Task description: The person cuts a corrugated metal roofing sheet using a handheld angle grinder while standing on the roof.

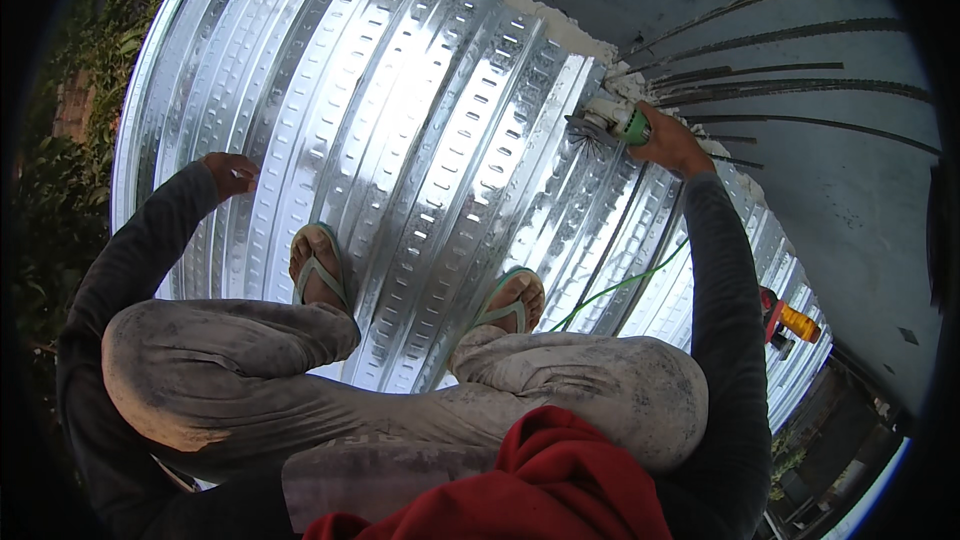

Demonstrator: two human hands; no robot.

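At the upper right, my right hand (672, 142) grips the green body of an angle grinder (634, 128). The grinder's head lies low over the ribbed metal decking (345, 70), close to the decking's edge by the wall. Dark spiky shapes show below the disc; whether they are wire bristles or a reflection I cannot tell. Over on the left, my left hand (230, 174) is held low at the decking, its fingers loosely bent and apart, with nothing in them. Whether those fingertips touch the metal is unclear.
Several bent steel bars (790, 35) jut from the rough joint along the grey wall (840, 170). A green cord (630, 282) crosses the decking near my sandalled right foot (512, 302). A red and orange tool (797, 323) lies farther right. Foliage (60, 190) borders the left side.
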